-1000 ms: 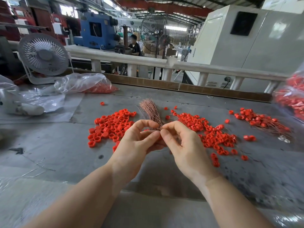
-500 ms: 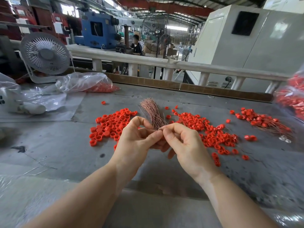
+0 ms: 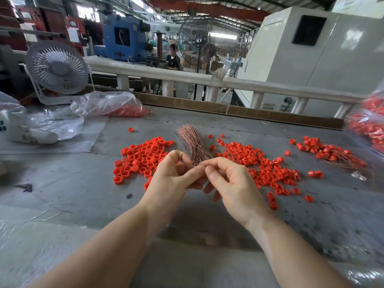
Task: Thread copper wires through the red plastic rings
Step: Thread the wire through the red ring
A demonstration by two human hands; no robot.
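My left hand (image 3: 172,179) grips a bundle of thin copper wires (image 3: 192,142) that fans upward and away from me. Thumb and forefinger of my right hand (image 3: 230,183) pinch at the bundle's base, right beside the left thumb; its other fingers are spread. A pile of loose red plastic rings (image 3: 143,156) lies on the grey table (image 3: 72,183) to the left of my hands. A wider scatter of red rings (image 3: 266,169) lies to the right, with thin wires among them. Further right sits a heap of rings with wires through them (image 3: 328,152).
A grey desk fan (image 3: 57,68) stands at the back left beside a clear plastic bag of red rings (image 3: 116,106). Another bag of red rings (image 3: 369,123) hangs in at the right edge. A white device (image 3: 22,132) lies at far left. A person sits beyond the railing (image 3: 207,80).
Both hands have stayed together at the bundle's base. The right hand's lower fingers have spread apart while thumb and forefinger keep pinching at the wires.
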